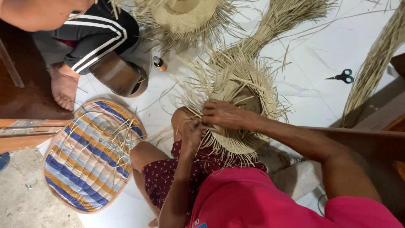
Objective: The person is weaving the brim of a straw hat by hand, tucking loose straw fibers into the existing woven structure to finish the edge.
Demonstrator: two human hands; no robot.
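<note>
Over the knees, right hand (225, 115) curled gripping straw hat (238, 99), left hand (193, 131) pinching its loose strands

Two straw hats (236, 97) (185, 17), two straw bundles (278, 21) (373, 67), one pair of scissors (342, 76), one small bottle (159, 63), one striped cushion (90, 156).

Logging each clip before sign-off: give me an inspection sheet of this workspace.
Surface: white floor, strewn with loose straw strands.
Job's things: half-woven straw hat on the person's lap, unwoven strands fanning from its brim.
Clutter: second straw hat, straw bundles, small bottle, scissors, striped oval cushion.
Hands: left hand pinches strands at the brim; right hand lies on the hat, fingers curled in strands.
Cables: nothing seen.
Surroundings: another person's leg and bare foot beside a brown wooden block; wooden ledges left and right.
</note>
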